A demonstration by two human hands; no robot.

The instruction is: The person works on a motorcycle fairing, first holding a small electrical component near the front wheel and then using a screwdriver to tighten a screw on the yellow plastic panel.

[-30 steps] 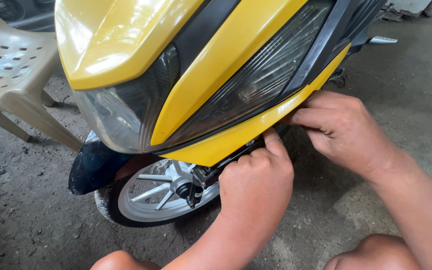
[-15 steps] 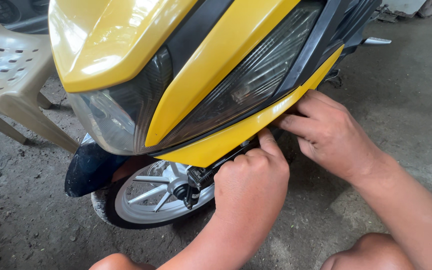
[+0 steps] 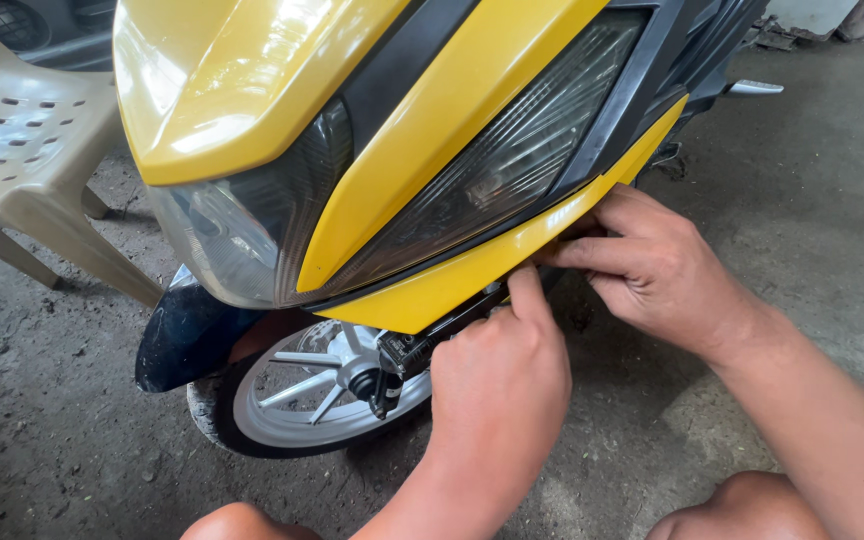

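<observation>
Nearest the camera, two bare knees [image 3: 237, 522] flank the forearms: the person squats low, which puts the eyes level with the underside of the yellow front panel [image 3: 472, 270] of a scooter. That panel is the landmark here.

Just below its lower edge, the left hand [image 3: 500, 385] is curled into a loose fist with the thumb pressed up against the rim; whether the folded fingers hold anything small I cannot tell. It seems braced there to steady or push the edge from underneath.

To the right of it, at the same lower edge, the right hand [image 3: 657, 270] has its fingers bent and tucked under the panel, the fingertips hidden in the gap, as if feeling for a fastener or clip behind it; it grips nothing that shows.

Under the panel sit the front wheel [image 3: 297, 400] and dark blue mudguard [image 3: 187, 335]. Above the edge, the headlight [image 3: 497, 165] fills the panel's face. Farther off, left of the panel, stands a beige plastic chair [image 3: 27, 160] on the concrete floor [image 3: 832, 200].
</observation>
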